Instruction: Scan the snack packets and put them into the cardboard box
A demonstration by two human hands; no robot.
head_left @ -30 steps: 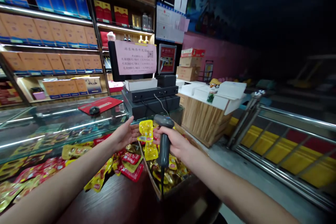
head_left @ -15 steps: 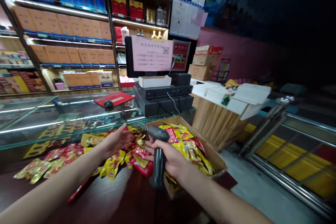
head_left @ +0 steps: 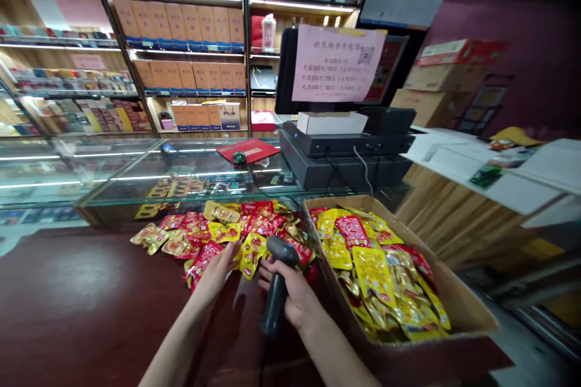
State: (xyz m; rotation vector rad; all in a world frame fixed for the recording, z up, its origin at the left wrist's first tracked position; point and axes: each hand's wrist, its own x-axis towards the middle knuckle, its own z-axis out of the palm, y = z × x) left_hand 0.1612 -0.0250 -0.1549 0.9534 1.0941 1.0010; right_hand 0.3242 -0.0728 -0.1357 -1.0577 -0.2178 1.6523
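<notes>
A black handheld scanner (head_left: pixel 275 296) is in my right hand (head_left: pixel 295 290), its head pointing up and away, some fingers stretched past the handle. My left hand (head_left: pixel 226 263) has its fingers extended beside a yellow snack packet (head_left: pixel 252 254); whether the fingertips touch it is unclear. Red, yellow and gold packets (head_left: pixel 195 227) lie in a loose pile on the dark red table (head_left: pixel 91 302). To the right, an open cardboard box (head_left: pixel 467 308) holds several yellow, gold and red packets.
Behind the pile runs a glass counter (head_left: pixel 136 184) with a red mat (head_left: pixel 247 150) and a mouse (head_left: pixel 239 158). A monitor (head_left: pixel 287 72) bearing a pink sign stands on black equipment (head_left: pixel 345 163). Shelves of boxes (head_left: pixel 181 30) line the back.
The view has turned left, showing more of the box and table. My left hand has drawn back toward me, nearer the yellow packet; the scanner stays in my right hand.
</notes>
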